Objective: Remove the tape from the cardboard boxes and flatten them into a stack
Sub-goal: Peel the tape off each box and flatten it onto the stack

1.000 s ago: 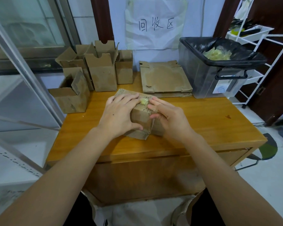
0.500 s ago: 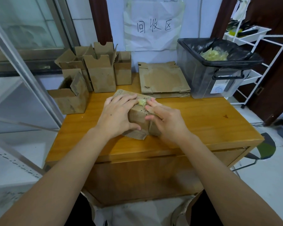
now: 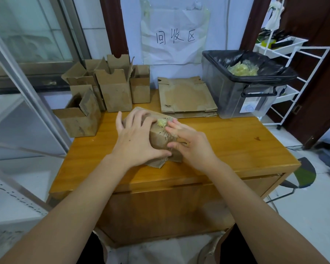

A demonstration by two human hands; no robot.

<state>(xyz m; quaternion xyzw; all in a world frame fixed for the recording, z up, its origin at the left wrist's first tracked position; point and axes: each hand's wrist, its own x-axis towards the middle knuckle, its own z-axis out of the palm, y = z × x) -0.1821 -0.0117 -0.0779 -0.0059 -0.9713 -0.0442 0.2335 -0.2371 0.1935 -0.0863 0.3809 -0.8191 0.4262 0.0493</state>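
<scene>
A small worn cardboard box (image 3: 159, 139) lies on its side in the middle of the wooden table (image 3: 236, 138). My left hand (image 3: 136, 141) grips its left side, fingers spread over the top and thumb pressed against the near face. My right hand (image 3: 190, 142) lies on the box's right side, its fingertips beside a crumpled yellowish wad of tape (image 3: 162, 122) on the top edge. Behind the box, a stack of flattened boxes (image 3: 187, 98) lies at the back of the table.
Several open cardboard boxes (image 3: 112, 88) stand at the back left, and one (image 3: 78, 117) lies at the left edge. A plastic bin with a black liner (image 3: 242, 86) holding tape scraps sits at the back right. A white wire rack (image 3: 293, 73) stands beyond it.
My left fingers have spread wider over the box top. My right hand has shifted slightly along the right side. The box stays in the same spot.
</scene>
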